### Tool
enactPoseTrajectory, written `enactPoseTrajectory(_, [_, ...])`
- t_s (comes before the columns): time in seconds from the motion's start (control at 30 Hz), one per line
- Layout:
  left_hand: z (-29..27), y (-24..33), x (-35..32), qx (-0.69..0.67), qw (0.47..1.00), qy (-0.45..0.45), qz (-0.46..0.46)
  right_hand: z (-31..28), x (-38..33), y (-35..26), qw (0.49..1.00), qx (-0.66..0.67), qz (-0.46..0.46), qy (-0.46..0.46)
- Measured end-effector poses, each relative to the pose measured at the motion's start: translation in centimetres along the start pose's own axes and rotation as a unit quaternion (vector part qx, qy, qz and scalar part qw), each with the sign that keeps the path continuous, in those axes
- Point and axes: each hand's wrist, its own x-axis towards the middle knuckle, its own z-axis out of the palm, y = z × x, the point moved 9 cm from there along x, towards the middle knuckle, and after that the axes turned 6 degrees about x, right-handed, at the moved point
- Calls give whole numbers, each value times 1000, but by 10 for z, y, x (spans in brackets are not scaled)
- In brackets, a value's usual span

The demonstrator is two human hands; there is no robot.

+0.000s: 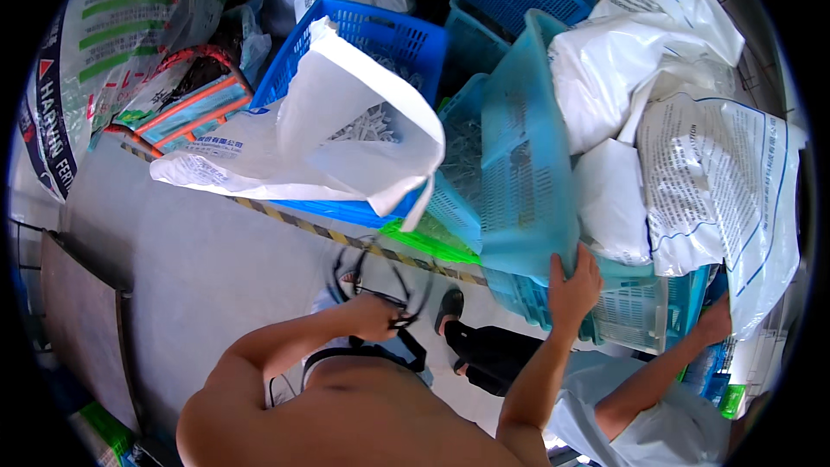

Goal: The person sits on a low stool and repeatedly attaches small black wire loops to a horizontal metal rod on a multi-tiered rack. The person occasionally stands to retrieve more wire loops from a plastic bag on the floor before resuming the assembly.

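Observation:
My left hand (pixel 376 318) is closed in front of my body around a bundle of thin black loops (pixel 406 281) that look like cable, partly smeared by motion. With my right hand (pixel 575 288) I grip the near rim of a teal plastic basket (pixel 527 182), which is tipped on its side with slotted walls. Left of it, a white woven sack (pixel 259 143) lies with its wide mouth facing right, small pale pieces (pixel 367 125) inside. The sack rests on a blue basket (pixel 324 22).
Another person's hand (pixel 716 320) touches a printed white bag (pixel 726 182) at right. White sacks (pixel 640 43) and teal crates (pixel 627 311) are stacked there. A striped floor line (pixel 298 222) runs before the baskets. A brown panel (pixel 82 320) stands at left.

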Motion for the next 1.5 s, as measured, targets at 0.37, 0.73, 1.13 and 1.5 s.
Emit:
enactPoseTrajectory(0.37, [-172,-8,-235,-108,807,580,12,-47,-7,-65,944,287,-63,148])
enactPoseTrajectory(0.73, [-227,-94,-264,-94,816,570,-13,69,44,-398,806,49,-279,-520])
enactPoseTrajectory(1.13, [-183,-86,-258,-138,908,379,115,111,186,-389,830,518,87,-187])
enactPoseTrajectory(1.5, [-191,-75,-268,-85,846,459,258,43,132,-427,920,324,-154,-156])
